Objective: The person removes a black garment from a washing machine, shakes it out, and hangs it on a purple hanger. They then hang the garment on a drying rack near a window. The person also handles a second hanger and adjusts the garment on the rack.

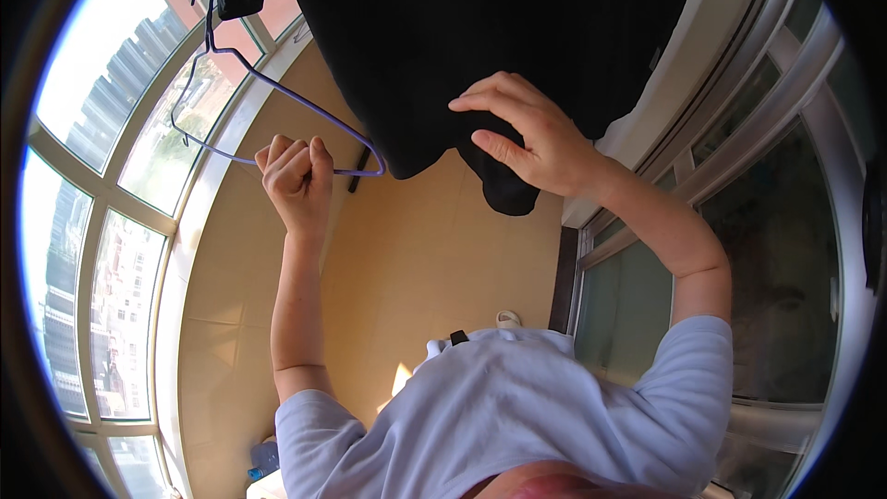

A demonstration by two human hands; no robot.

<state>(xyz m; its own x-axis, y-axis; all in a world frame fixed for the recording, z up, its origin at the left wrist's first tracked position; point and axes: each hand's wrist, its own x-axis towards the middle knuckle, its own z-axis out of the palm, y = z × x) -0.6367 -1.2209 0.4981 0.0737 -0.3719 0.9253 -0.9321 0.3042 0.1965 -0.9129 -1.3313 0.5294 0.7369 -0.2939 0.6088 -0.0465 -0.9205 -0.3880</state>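
Note:
My left hand (296, 184) is closed around the lower bar of a purple clothes hanger (308, 107). The hanger's hook points up, and no clothing is on it. A large black garment (478, 34) hangs in front of me, its upper part cut off by the frame. My right hand (537, 138) is before the garment's lower edge, thumb and fingers apart, with nothing between them. Whether its fingers touch the cloth cannot be made out. The hanger's right corner lies beside the garment's left edge.
Framed windows (105, 197) line the left side above a pale sill (181, 256). Glass sliding doors (769, 256) run along the right. Below is a beige tiled floor (443, 256), with a blue plastic bottle (265, 456) at lower left and a white slipper (508, 319) by my body.

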